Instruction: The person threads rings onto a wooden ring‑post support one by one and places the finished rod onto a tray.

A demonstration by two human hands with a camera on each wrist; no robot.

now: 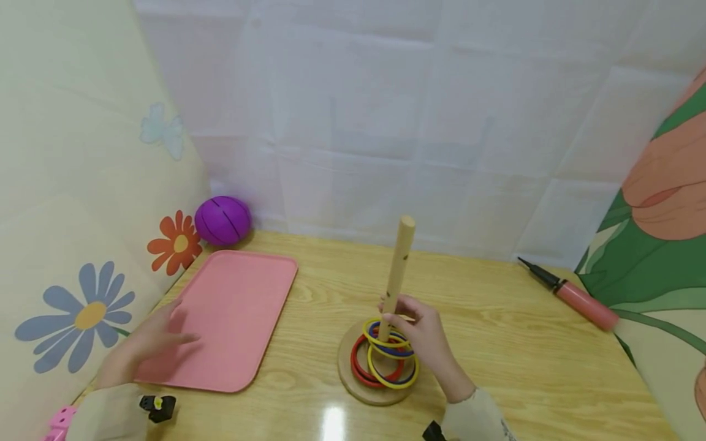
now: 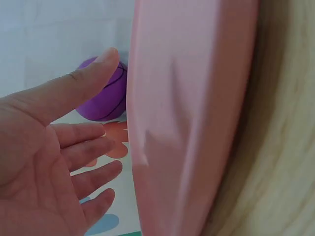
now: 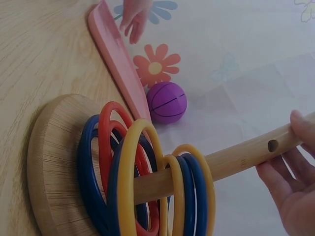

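Note:
My right hand holds a wooden post partway up, thumb on one side and fingers on the other in the right wrist view. The post stands on a round wooden base. Several rings circle its lower part: yellow rings, blue rings and red rings. Some lie low by the base, while a cluster hangs tilted higher up, just below my fingers. Over the near left part of a pink tray, my left hand is spread with nothing in it, thumb apart from the fingers.
A purple ball with black lines sits behind the tray, against the cloth walls. On the far right lies a hand pump with a red barrel and black nozzle. A small pink object shows at the lower left corner.

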